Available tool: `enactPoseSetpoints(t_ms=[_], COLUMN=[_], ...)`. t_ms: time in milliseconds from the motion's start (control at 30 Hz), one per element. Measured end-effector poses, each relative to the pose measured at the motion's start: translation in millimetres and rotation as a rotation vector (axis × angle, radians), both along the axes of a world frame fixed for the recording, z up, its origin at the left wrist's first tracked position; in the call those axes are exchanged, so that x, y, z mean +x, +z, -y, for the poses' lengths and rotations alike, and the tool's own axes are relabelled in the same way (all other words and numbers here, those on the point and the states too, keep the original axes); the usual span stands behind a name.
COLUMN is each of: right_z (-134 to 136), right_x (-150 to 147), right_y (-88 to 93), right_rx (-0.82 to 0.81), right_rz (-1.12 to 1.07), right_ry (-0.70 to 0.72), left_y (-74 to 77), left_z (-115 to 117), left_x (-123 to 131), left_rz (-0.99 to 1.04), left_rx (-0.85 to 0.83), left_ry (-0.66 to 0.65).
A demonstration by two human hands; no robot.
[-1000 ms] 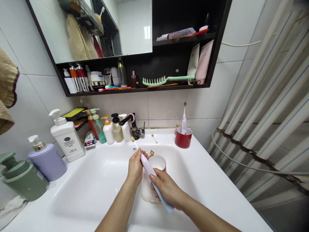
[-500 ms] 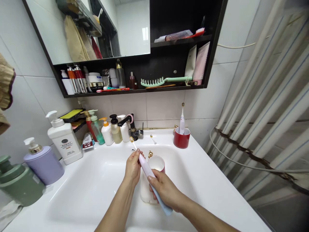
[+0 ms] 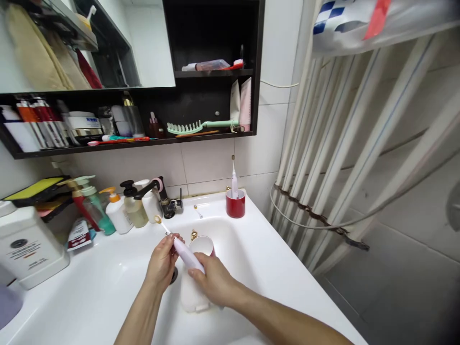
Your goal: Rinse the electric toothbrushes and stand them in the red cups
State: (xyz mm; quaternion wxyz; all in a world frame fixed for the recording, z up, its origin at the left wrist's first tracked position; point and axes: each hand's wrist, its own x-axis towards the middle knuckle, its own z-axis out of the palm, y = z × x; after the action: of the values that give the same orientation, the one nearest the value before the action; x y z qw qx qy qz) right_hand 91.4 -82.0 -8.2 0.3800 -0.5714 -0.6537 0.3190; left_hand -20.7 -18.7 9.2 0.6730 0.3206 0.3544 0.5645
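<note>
Over the sink basin I hold a pale pink electric toothbrush point(image 3: 184, 251), its head pointing up and to the left. My left hand point(image 3: 161, 263) is closed around the upper end near the neck of the brush. My right hand point(image 3: 215, 280) wraps round the lower handle and hides most of it. Behind my hands, a cup point(image 3: 204, 243) with a white inside and pinkish-red outside stands in the sink. Below lies a white oblong case point(image 3: 192, 293), partly covered by my right hand.
A red cup point(image 3: 235, 207) with another electric toothbrush point(image 3: 234, 182) stands on the sink's back right corner. A small brush head point(image 3: 198, 212) lies on the ledge beside the black faucet point(image 3: 166, 201). Pump bottles point(image 3: 118, 211) line the left. A shelf point(image 3: 215, 134) hangs above, and pipes point(image 3: 323, 158) run at right.
My view has swung to the right, so the scene sits farther left. Both hands still hold the toothbrush; its light blue lower end is now almost hidden behind my right hand.
</note>
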Motion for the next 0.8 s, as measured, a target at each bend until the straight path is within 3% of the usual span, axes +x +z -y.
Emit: enactPoseSetpoints(t_ms=[67, 233, 400, 600, 800], right_z=[0.1, -0.1, 0.5, 5.6, -1.1], right_x=[-0.4, -10.4, -13.8, -17.7, -13.8], right_y=[1.6, 3.4, 3.2, 4.7, 2.1], right_rx=[-0.006, -0.440, -0.295, -0.521, -0.263], right_rz=[-0.011, -0.403, -0.335, -0.666, -0.310], right_ry=[0.004, 0.209, 0.120, 0.316, 0.112], left_y=[-2.3, -7.1, -8.3, -3.4, -5.6], left_z=[-0.8, -4.1, -4.8, -2.4, -2.2], left_x=[0.6, 0.1, -1.4, -0.5, 0.3], left_rz=[-0.010, 0.027, -0.003, 0.125, -0.055], left_rx=[0.021, 0.102, 0.106, 0.072, 0.071], left_ry=[0.013, -0.016, -0.016, -0.089, 0.031])
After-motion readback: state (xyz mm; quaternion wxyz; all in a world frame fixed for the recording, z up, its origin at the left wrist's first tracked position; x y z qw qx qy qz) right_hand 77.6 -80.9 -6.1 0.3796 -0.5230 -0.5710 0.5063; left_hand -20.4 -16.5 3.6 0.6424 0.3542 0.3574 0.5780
